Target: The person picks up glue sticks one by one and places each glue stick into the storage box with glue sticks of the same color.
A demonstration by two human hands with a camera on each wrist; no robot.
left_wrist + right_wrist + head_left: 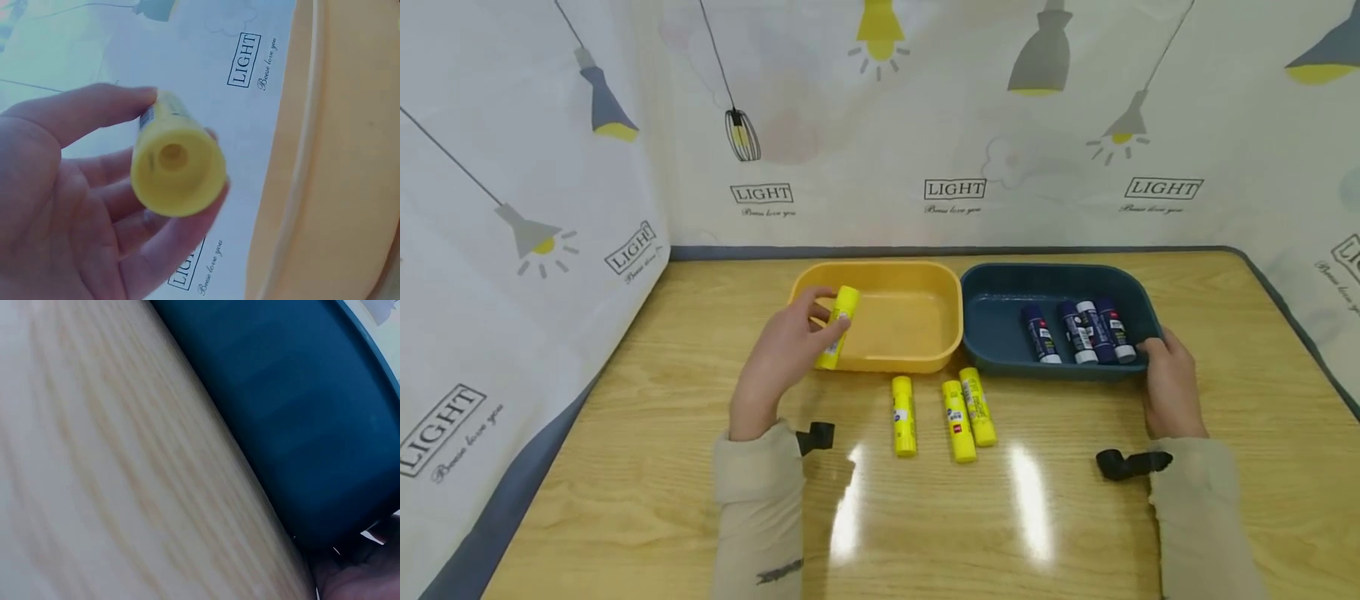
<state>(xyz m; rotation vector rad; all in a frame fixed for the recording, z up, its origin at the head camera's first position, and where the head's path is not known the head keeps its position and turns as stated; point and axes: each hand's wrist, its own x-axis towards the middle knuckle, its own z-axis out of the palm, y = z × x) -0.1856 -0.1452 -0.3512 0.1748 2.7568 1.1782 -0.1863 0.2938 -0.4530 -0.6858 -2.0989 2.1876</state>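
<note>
The yellow glue stick (pixel 844 307), held above the eight o'clock side of the orange tray (pixel 902 364), is probably light, stiff and smooth enough to slip, so mid-barrel should give the surest hold. The left hand (pixel 786 346) pinches it between thumb and curled fingers, parted only by its thickness, while the right hand (pixel 1176 383) grips the blue tray (pixel 1000 329) at four o'clock, thumb over the rim, other fingers mostly hidden

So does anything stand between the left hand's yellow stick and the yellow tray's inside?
Nothing visible does, except perhaps the near rim of the yellow tray: the left hand holds the yellow stick near the tray's left end. Three loose yellow sticks lie in front, off that path.
</note>
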